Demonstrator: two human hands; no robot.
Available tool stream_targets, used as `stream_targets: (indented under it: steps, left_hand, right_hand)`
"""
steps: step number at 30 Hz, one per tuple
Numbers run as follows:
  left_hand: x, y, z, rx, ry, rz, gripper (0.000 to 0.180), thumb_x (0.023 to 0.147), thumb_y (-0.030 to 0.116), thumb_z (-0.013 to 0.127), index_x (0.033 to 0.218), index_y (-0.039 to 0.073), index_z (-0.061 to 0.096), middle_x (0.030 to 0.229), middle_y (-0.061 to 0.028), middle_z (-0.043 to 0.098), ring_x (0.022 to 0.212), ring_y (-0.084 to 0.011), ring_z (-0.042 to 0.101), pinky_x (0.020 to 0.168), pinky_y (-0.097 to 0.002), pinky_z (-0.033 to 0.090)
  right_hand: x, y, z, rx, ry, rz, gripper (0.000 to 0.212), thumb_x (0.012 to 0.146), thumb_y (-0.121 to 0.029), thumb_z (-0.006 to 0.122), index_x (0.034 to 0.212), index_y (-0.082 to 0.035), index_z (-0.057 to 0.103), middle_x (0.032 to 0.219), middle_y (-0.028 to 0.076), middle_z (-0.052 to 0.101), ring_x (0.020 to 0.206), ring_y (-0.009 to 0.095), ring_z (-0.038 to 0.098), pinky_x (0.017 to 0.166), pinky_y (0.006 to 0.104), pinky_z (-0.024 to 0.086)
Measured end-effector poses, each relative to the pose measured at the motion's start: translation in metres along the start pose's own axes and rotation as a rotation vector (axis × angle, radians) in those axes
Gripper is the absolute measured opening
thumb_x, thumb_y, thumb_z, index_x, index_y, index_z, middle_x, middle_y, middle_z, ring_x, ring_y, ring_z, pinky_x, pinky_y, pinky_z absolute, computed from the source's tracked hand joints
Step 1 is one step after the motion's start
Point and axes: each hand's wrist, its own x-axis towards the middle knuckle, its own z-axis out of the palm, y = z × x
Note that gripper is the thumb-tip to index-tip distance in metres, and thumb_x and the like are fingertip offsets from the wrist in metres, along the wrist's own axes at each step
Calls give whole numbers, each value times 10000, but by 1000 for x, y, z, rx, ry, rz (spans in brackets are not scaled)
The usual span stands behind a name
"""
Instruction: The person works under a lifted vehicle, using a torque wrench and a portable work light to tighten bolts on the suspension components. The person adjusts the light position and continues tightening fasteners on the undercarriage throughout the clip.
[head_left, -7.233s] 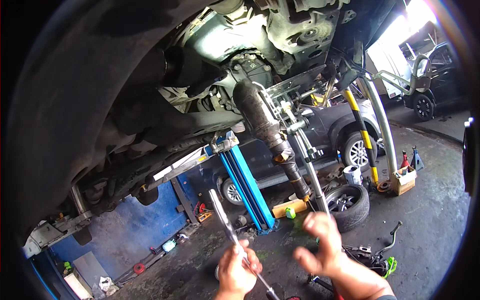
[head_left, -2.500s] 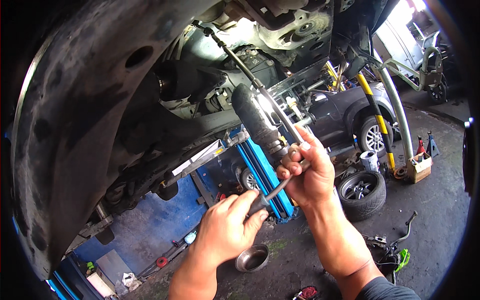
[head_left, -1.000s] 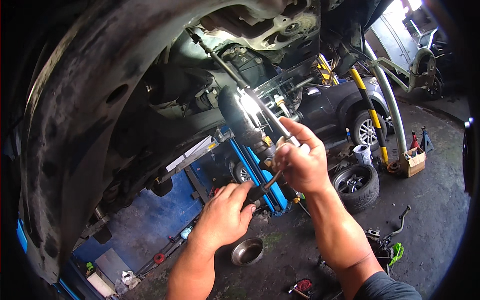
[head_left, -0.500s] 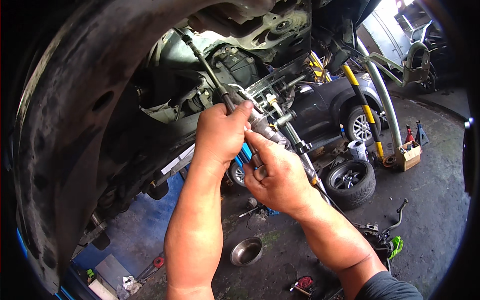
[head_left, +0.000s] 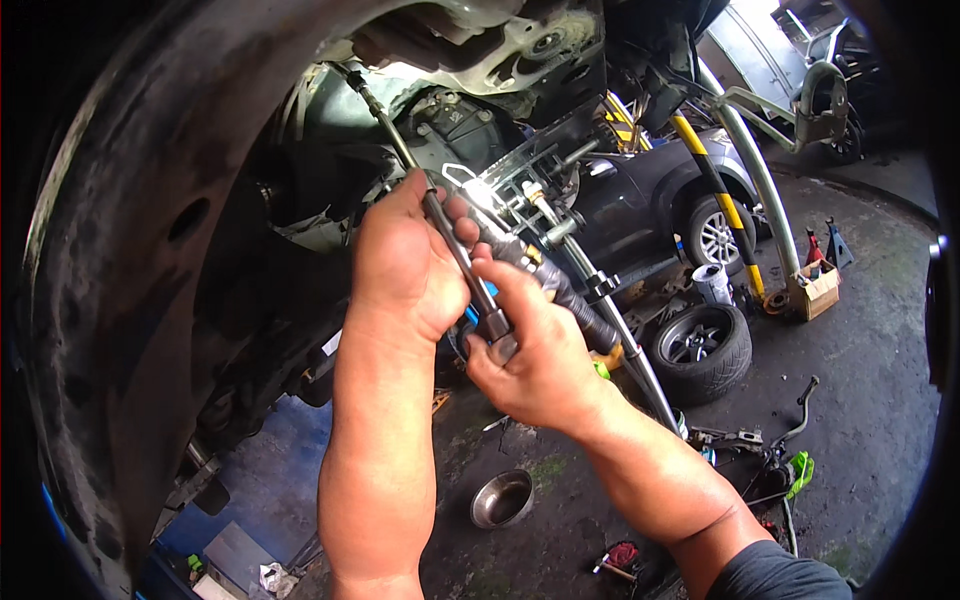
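Underbody (head_left: 120, 260): dark, overhead, filling the left side and the top.
Board (head_left: 240, 555): grey, low at left; a white bag (head_left: 277, 578) lies beside it.
Left hand (head_left: 405, 265): raised, half closed round the bar (head_left: 458, 250), palm on the bar's left, fingertips on its right. Firmness of hold cannot be told.
Bar: slanted, upper end up and left, well beyond the left hand, close under the underbody; contact there cannot be made out. Middle length lies across the left fingers; lower end meets the right hand.
Bowl (head_left: 504, 498): metal, on the floor (head_left: 870, 400) below the hands, well apart from the bar.
Right hand (head_left: 545, 350): closed on the bar's lower end, just below a dark collar (head_left: 493, 325); a bright part shows between thumb and fingers.
Hammer (head_left: 617, 570): on the floor, near a red item (head_left: 622, 553).
Tyre (head_left: 735, 360): flat on the floor, rim fitted.
Can (head_left: 711, 284): pale, behind the tyre.
Box (head_left: 820, 291): cardboard, right of the can.
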Motion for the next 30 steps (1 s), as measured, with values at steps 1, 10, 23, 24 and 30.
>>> stream_targets:
  steps: [1, 10, 23, 24, 30]
  left_hand:
    - [4, 0, 0, 3, -2, -6, 272, 1016, 321, 436, 899, 84, 498, 691, -12, 521, 562, -158, 493, 511, -329, 416]
    - [6, 0, 12, -49, 29, -51, 429, 1043, 442, 285, 854, 121, 498, 605, 41, 390, 462, -98, 338, 464, -274, 317]
    - [33, -3, -19, -211, -162, -175, 387, 1035, 464, 326, 943, 149, 531, 635, 55, 402, 493, -90, 373, 458, -256, 307]
    - [34, -3, -18, -203, -162, -177, 387, 1035, 464, 326, 943, 149, 531, 635, 55, 402, 493, -90, 373, 458, -256, 307]
    - [34, 2, -5, -41, 37, -18, 311, 1030, 402, 351, 957, 134, 490, 627, 51, 387, 493, -90, 346, 483, -273, 288]
  right_hand:
    - [-1, -2, 0, 328, -2, 179, 630, 809, -24, 670, 1371, -24, 387, 837, 63, 598, 666, 121, 572, 599, 273, 480]
    - [-4, -4, 5, 412, 58, 261, 605, 815, -6, 643, 1347, -43, 355, 809, 60, 578, 663, 105, 557, 600, 263, 462]
    - [-43, -2, 19, 180, 173, 187, 584, 884, -116, 683, 1342, 10, 345, 908, 130, 596, 779, 245, 655, 729, 341, 522]
    - [-43, -1, 18, 288, 99, 268, 597, 902, -110, 663, 1366, -1, 305, 913, 126, 597, 795, 236, 660, 720, 339, 529]
    - [-34, -15, 6, 1168, 37, 605, 649, 964, -131, 602, 1446, -85, 169, 960, 102, 603, 857, 215, 662, 705, 334, 561]
